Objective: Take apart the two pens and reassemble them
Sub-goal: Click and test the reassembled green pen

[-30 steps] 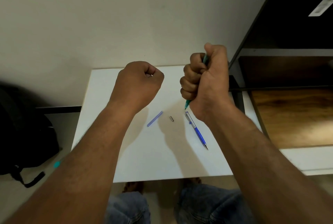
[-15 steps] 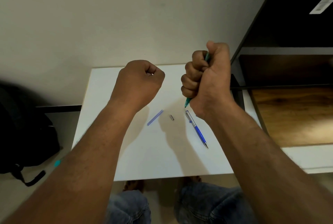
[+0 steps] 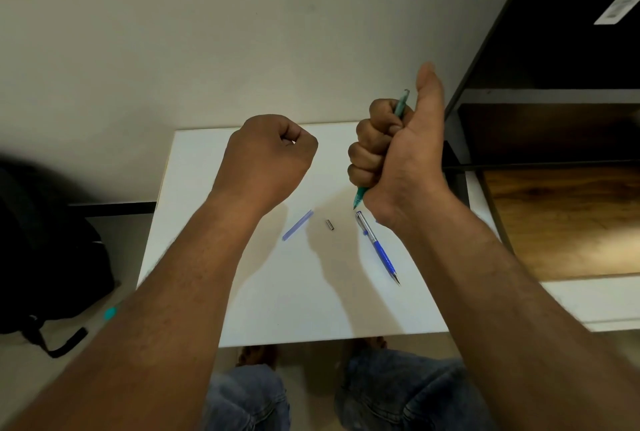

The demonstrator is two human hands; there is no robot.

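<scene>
My right hand [image 3: 394,156] is fisted around a teal pen [image 3: 401,105], held upright above the white table [image 3: 242,309]; its push end sticks out on top beside my raised thumb, and its tip [image 3: 358,200] points down below the fist. My left hand [image 3: 266,160] is a closed fist held over the table; a small glint shows between its fingers, too small to identify. On the table lie a blue and silver pen [image 3: 379,248], a short translucent blue tube [image 3: 298,230] and a tiny metal piece [image 3: 329,224].
A dark cabinet [image 3: 554,49] with a wooden shelf [image 3: 561,219] stands right of the table. A black backpack [image 3: 45,257] lies on the floor at the left. My knees in jeans [image 3: 381,392] show below the table's front edge.
My right thumb has lifted off the top of the teal pen and now points up, exposing the pen's push end. The left fist and the parts on the table stayed put.
</scene>
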